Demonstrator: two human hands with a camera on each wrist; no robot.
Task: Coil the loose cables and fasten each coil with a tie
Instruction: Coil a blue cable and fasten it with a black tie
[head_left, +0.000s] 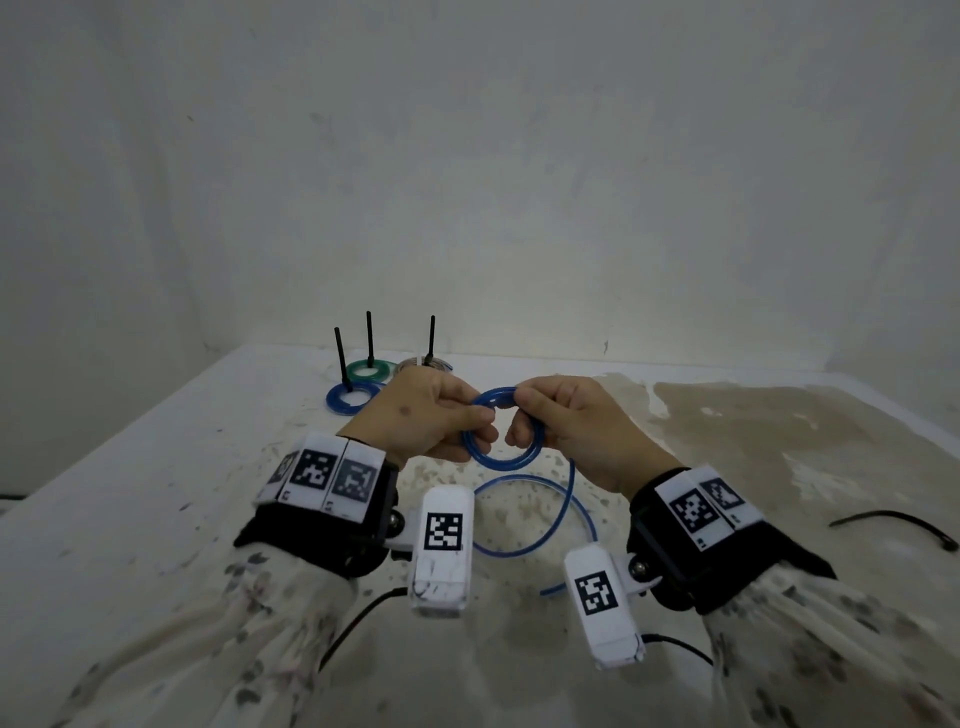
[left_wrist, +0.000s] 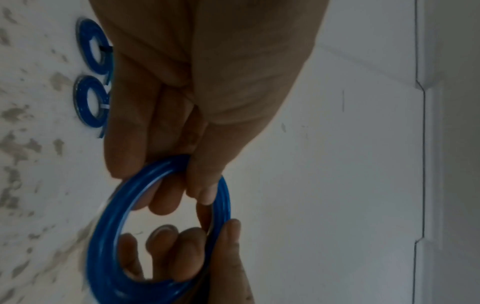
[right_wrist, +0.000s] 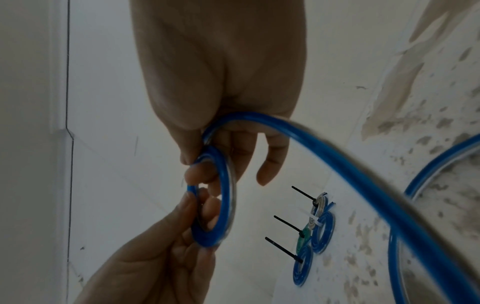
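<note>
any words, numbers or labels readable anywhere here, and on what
No readable words, brands or numbers in any view.
Wrist bands: black-and-white square marker patterns, machine codes, not text; a tiny dark mark under each is too small to read.
Wrist cameras: one such marker each, no text.
Blue cable, tied coils, loose black tie and table: no print visible.

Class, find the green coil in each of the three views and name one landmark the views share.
Head: green coil at the table's far side, left of centre, black tie upright.
Left wrist: not clearly visible; the left hand covers that spot.
Right wrist: lower right, between two blue coils.
Shared landmark: the blue coil held by both hands.
</note>
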